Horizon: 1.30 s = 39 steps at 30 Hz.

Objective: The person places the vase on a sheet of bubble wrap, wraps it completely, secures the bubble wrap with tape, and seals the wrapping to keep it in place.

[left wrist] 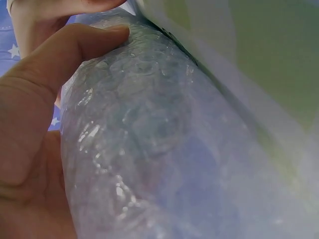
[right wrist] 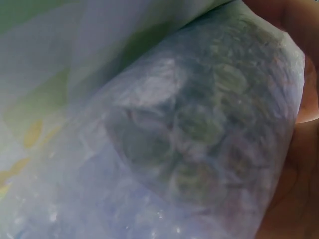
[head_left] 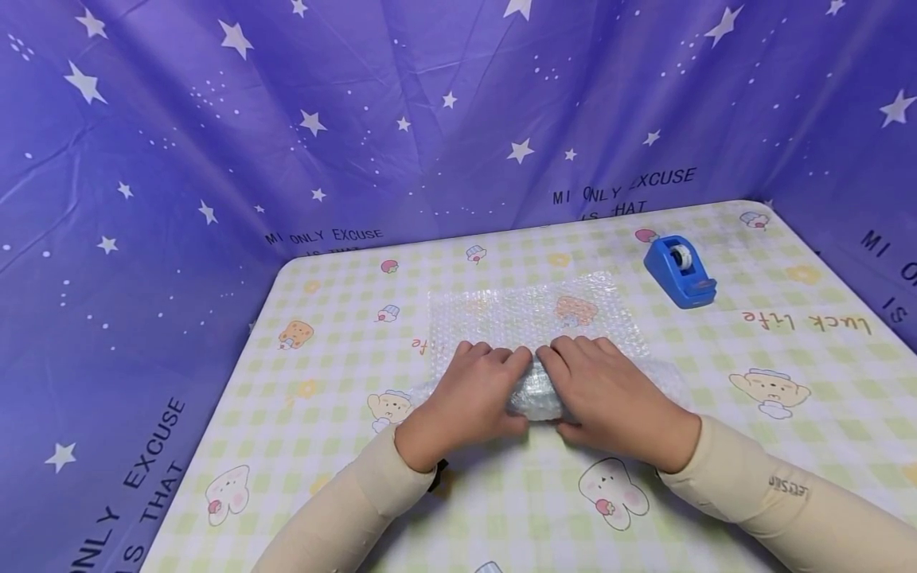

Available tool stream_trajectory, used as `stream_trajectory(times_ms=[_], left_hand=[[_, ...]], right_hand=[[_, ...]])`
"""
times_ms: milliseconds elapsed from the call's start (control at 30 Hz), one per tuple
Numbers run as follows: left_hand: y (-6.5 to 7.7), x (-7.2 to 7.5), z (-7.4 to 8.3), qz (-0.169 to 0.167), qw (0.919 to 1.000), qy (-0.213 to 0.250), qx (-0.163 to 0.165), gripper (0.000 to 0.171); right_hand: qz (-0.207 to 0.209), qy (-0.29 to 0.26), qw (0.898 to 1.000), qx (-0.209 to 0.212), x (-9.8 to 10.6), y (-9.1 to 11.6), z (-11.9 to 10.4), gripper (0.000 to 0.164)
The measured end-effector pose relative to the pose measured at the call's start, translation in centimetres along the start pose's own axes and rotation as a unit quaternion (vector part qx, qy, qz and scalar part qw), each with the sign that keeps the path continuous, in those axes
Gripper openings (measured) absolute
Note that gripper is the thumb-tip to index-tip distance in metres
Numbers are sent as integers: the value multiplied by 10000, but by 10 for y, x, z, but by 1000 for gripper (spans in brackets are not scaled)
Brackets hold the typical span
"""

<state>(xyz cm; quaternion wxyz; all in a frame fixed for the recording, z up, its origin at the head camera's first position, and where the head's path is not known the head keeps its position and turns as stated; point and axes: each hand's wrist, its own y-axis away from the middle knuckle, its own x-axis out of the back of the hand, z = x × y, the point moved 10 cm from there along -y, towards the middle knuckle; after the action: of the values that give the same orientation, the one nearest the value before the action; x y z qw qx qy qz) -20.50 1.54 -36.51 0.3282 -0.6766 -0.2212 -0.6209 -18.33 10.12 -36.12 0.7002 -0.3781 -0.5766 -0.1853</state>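
A roll of clear bubble wrap (head_left: 537, 391) lies across the middle of the table, close in front of the person. Something greenish-grey inside shows dimly through the layers, its kind hidden by the wrap. The left hand (head_left: 476, 394) grips the roll from the left, thumb on the near side and fingers over the top. From the right, the right hand (head_left: 609, 398) holds it the same way, so a short stretch of roll shows between the two. Beyond the hands a flat sheet of bubble wrap (head_left: 501, 314) spreads over the tablecloth, joined to the roll.
A blue tape dispenser (head_left: 680, 270) with a roll of tape stands at the back right. The table (head_left: 329, 422) has a green checked cloth with cartoon prints. Purple curtains (head_left: 401, 119) with white stars hang behind and at both sides.
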Motion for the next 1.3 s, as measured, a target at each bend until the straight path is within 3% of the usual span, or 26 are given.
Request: stream_trajectory(times_ms=[633, 1300], left_hand=[[-1, 0, 0, 51, 9999, 93, -5, 63], [2, -2, 0, 17, 10000, -64, 38, 67]], right_hand=[[107, 210, 9997, 19, -1, -1, 0, 79], [102, 66, 9998, 130, 0, -1, 2, 85]])
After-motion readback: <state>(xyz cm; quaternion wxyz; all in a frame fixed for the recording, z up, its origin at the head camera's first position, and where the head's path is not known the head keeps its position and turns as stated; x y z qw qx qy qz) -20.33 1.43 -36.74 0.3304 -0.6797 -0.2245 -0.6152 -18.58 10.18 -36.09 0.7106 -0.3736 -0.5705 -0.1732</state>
